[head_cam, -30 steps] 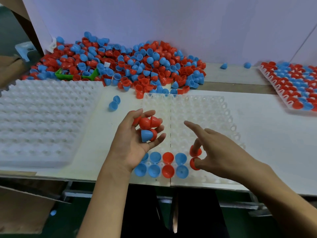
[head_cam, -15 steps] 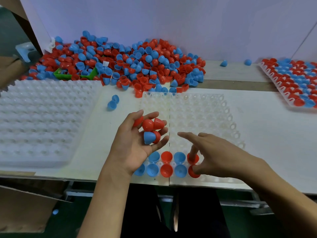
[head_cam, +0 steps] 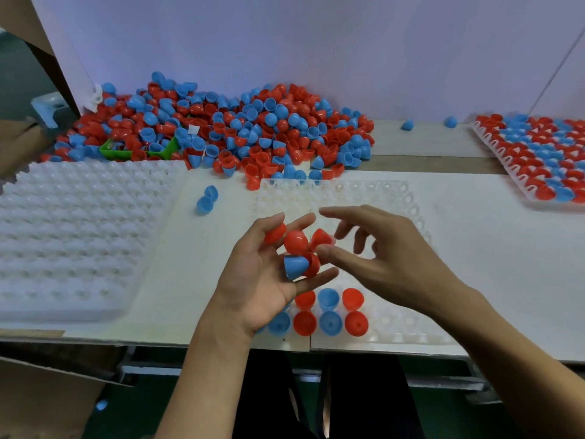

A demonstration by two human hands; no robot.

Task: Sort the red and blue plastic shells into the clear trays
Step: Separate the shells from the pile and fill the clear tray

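Observation:
My left hand (head_cam: pixel 253 286) is palm-up over the near left of the clear tray (head_cam: pixel 411 201) and holds a cluster of shells: several red ones (head_cam: pixel 296 240) and one blue shell (head_cam: pixel 296 266). My right hand (head_cam: pixel 395 258) hovers just to the right with fingers spread. Its thumb tip touches a red shell (head_cam: pixel 321 236) in the cluster, with the index finger above it. The tray's two nearest rows hold blue shells (head_cam: pixel 329 299) and red shells (head_cam: pixel 356 323), partly hidden by my left hand.
A big pile of red and blue shells (head_cam: pixel 221 128) lies at the back around a green bin (head_cam: pixel 126 152). A stack of white trays (head_cam: pixel 63 236) sits on the left, a filled tray (head_cam: pixel 544 153) at far right. Two loose blue shells (head_cam: pixel 205 199) lie between.
My right hand let go of two red shells in the tray's near rows and moved up and left to the cluster in my left hand, which has barely moved.

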